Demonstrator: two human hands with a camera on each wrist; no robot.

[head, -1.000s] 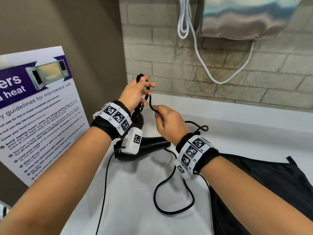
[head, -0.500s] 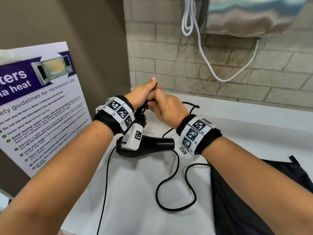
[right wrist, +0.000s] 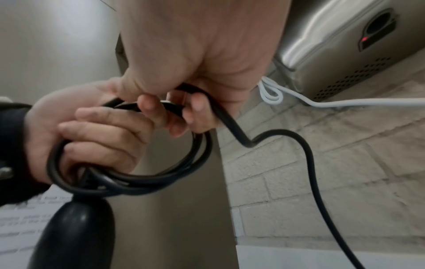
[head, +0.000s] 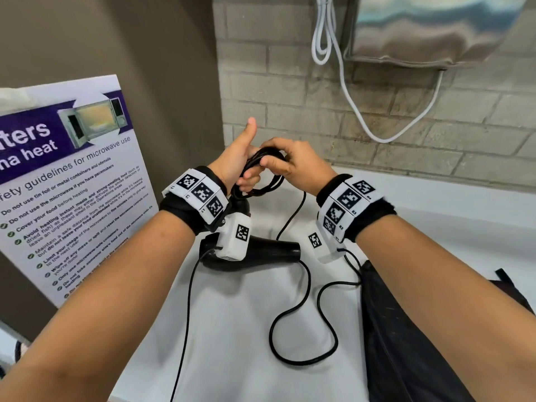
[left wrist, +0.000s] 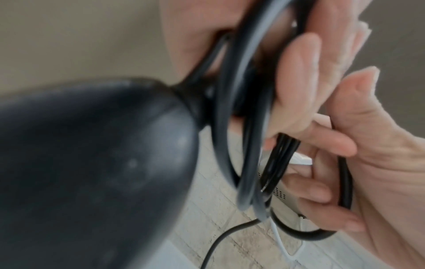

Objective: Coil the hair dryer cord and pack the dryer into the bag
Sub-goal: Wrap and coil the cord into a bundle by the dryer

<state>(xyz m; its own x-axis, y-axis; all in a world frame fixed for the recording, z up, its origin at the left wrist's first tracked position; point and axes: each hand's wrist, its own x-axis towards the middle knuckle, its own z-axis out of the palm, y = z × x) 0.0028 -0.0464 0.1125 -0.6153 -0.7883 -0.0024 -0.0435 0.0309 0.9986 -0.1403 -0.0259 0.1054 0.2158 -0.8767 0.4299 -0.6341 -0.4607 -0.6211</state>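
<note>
While both hands worked above it, the white table (head: 232,329) carried everything else: a black bag (head: 406,343) lay flat at the right, under the right forearm, and the black hair dryer (head: 269,250) sat near the middle, its barrel pointing right and its handle rising toward the left wrist. A microwave-guidelines poster (head: 72,184) leaned against the brown wall at the left; a steel wall-mounted unit (head: 420,27) with a white cable (head: 348,97) hung on the brick wall behind.

The cord (head: 290,314) ran from the handle end into several loops gathered at the hands, then trailed down to the table in a loose S-shaped run ending near the bag's edge.

The left hand (head: 235,161) held the coiled loops, fingers curled through them, thumb raised clear. The right hand (head: 293,163) gripped the cord just beside the coil, fingers closed round the strand, touching the left hand's fingers. The wrist views were blurred, but both showed the loops hanging below the left fingers (right wrist: 108,127) and the free strand leaving the right fist.
</note>
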